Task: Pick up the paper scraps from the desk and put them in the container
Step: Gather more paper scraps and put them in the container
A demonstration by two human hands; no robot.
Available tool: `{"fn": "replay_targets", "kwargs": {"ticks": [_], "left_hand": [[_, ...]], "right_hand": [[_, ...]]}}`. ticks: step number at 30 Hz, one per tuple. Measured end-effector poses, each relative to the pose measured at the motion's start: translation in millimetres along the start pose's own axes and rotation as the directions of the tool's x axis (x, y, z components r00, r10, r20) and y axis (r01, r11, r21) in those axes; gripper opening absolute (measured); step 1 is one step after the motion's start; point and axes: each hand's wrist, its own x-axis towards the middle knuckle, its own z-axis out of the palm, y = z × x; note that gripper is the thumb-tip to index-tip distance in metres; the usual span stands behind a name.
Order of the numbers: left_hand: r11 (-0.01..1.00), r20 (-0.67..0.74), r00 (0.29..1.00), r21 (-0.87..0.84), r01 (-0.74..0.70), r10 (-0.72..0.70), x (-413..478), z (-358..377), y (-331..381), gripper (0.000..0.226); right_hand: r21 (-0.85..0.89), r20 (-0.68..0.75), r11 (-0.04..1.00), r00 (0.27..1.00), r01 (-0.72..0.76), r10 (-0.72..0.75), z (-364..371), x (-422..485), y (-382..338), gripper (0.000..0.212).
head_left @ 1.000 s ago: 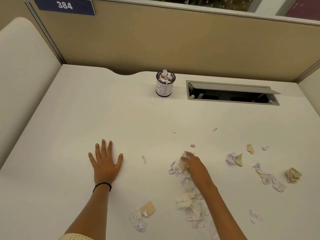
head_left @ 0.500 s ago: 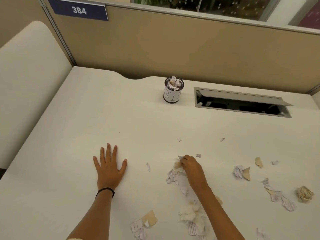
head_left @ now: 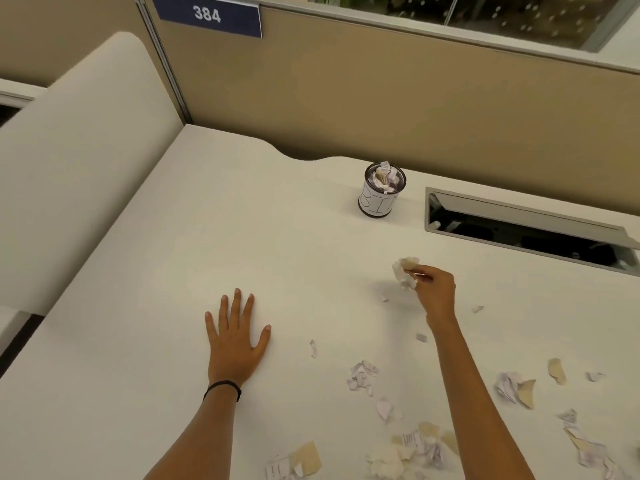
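Observation:
A small round container [head_left: 380, 202] marked "BIN" stands at the back of the white desk [head_left: 207, 244], filled to its rim with crumpled paper. My right hand [head_left: 434, 292] is lifted above the desk, pinching a wad of paper scraps [head_left: 404, 271] in its fingertips, in front of and slightly right of the container. My left hand [head_left: 235, 337] lies flat on the desk, fingers spread, a black band on its wrist. Several white and tan scraps [head_left: 362, 374] are scattered across the near right of the desk, with a pile [head_left: 412, 448] by my right forearm.
A recessed cable tray [head_left: 526, 226] with its lid raised is set in the desk right of the container. A tan partition [head_left: 381, 98] with a blue "384" sign [head_left: 207, 13] closes the back. A cream side panel [head_left: 69, 150] stands on the left.
My right hand gathered scraps from the pile, lifted off the desk and moved up towards the container with them. My left hand stayed flat. The camera shifted left and tilted up.

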Motion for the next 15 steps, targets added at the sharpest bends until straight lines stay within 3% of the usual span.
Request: {"fn": "replay_targets", "kwargs": {"ticks": [5, 8, 11, 15], "left_hand": [[1.0, -0.004, 1.0, 0.013, 0.005, -0.005, 2.6, 5.4, -3.4, 0.084], [1.0, 0.002, 1.0, 0.014, 0.01, -0.01, 2.9, 7.7, -5.2, 0.076], [1.0, 0.002, 1.0, 0.002, 0.011, -0.011, 2.9, 8.1, -5.7, 0.072], [1.0, 0.001, 1.0, 0.019, 0.015, -0.015, 3.1, 9.0, -6.5, 0.071]], "right_hand": [[0.243, -0.041, 0.97, 0.999, -0.011, 0.022, 11.9, 54.4, -57.5, 0.03], [0.293, -0.057, 0.954, 0.997, 0.068, -0.053, 22.6, 86.6, -93.0, 0.028], [0.16, -0.089, 0.976, 0.986, 0.15, -0.137, 34.8, 115.5, -115.0, 0.026], [-0.178, -0.057, 0.957, 0.969, 0.229, -0.242, 51.3, 145.5, -121.9, 0.027]]}}
